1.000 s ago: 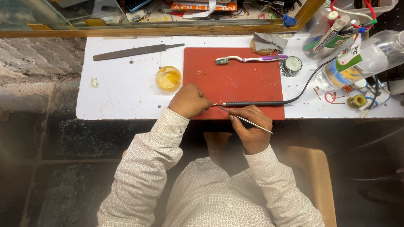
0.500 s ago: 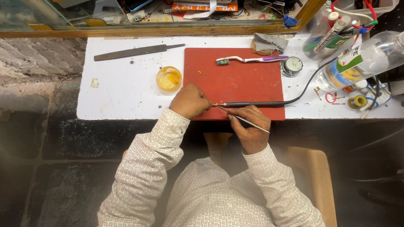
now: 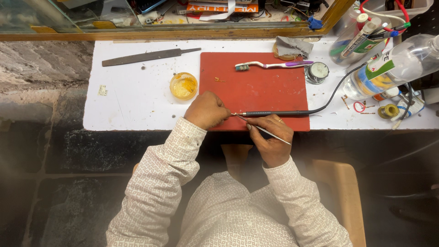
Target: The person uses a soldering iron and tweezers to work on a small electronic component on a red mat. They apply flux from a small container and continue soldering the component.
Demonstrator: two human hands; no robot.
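My left hand (image 3: 208, 110) rests curled at the front edge of a red mat (image 3: 265, 91), fingertips pinched together; anything between them is hidden. My right hand (image 3: 273, 139) grips thin metal tweezers (image 3: 270, 133), whose point reaches toward the left fingertips. A black pen-shaped tool (image 3: 274, 113) on a black cable (image 3: 336, 89) lies along the mat's front edge, its tip meeting the same spot. A small gold-coloured bit (image 3: 220, 80) lies on the mat further back.
On the white table (image 3: 132, 105) are a yellow-filled round dish (image 3: 183, 85), a long metal file (image 3: 148, 56), a toothbrush (image 3: 272, 65), a small round gauge (image 3: 317, 72), a cloth (image 3: 292, 46), clear plastic bottles (image 3: 393, 68) and small rings (image 3: 388, 110). A wooden ledge (image 3: 183, 34) borders the back.
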